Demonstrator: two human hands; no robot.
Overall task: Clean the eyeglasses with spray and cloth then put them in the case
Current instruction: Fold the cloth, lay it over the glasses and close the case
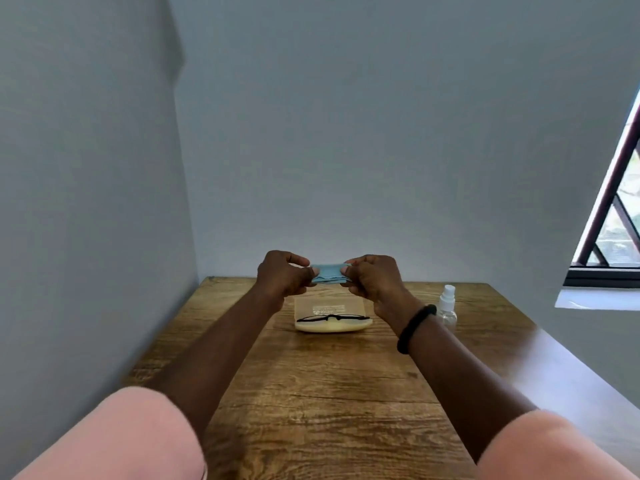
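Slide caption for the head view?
Left hand and right hand pinch a folded blue cloth in the air; eyeglasses rest on the cream case, spray bottle to its right.

wooden table [329, 393], grey walls [381, 133], barred window [620, 220] at right

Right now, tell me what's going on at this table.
A person holds a folded light-blue cloth in the air above the wooden table. The left hand pinches one end and the right hand pinches the other. The black-framed eyeglasses lie on the cream case below the hands. The clear spray bottle stands untouched to the right of the case.
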